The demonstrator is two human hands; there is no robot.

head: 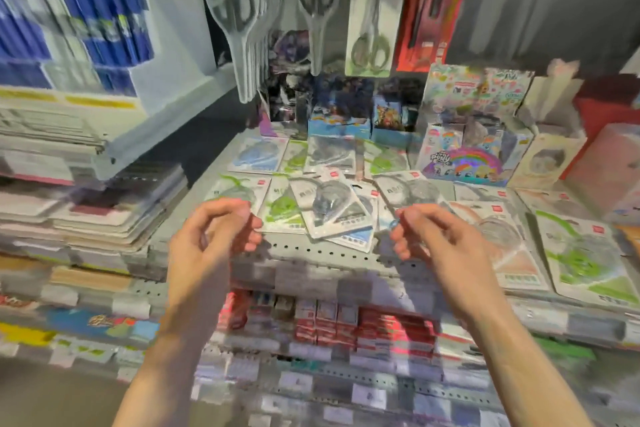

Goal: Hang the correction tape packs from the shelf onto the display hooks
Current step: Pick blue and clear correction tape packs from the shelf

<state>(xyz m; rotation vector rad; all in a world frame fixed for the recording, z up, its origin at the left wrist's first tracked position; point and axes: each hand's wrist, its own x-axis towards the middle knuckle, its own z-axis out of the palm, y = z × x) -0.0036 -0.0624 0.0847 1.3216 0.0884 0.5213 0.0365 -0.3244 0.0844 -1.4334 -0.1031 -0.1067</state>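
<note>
Left hand (pixel 211 232): fingers loosely curled over the front edge of the shelf (pixel 311 253), holding nothing that I can see.
Right hand (pixel 433 236): fingers curled too; something small and bluish sits at the fingertips (pixel 398 222), but the blur is too heavy to tell whether it is pinched.
Packs (pixel 325 208): a loose heap of correction tape cards lying flat just beyond both sets of fingertips, overlapping each other; more spread off past the right hand.
Nearest pack: the grey one on top of the heap, between the two hands and a little ahead of them.
Handling: these look light, thin card with a clear blister, stiff enough to lift by one edge, glossy and likely to slide off one another.
Where to grip: I'd pinch the card's top margin, clear of the blister, so the hang hole stays free.
Hooks: I can't pick them out; scissors (pixel 370 24) hang above, well past the fingers.
</note>
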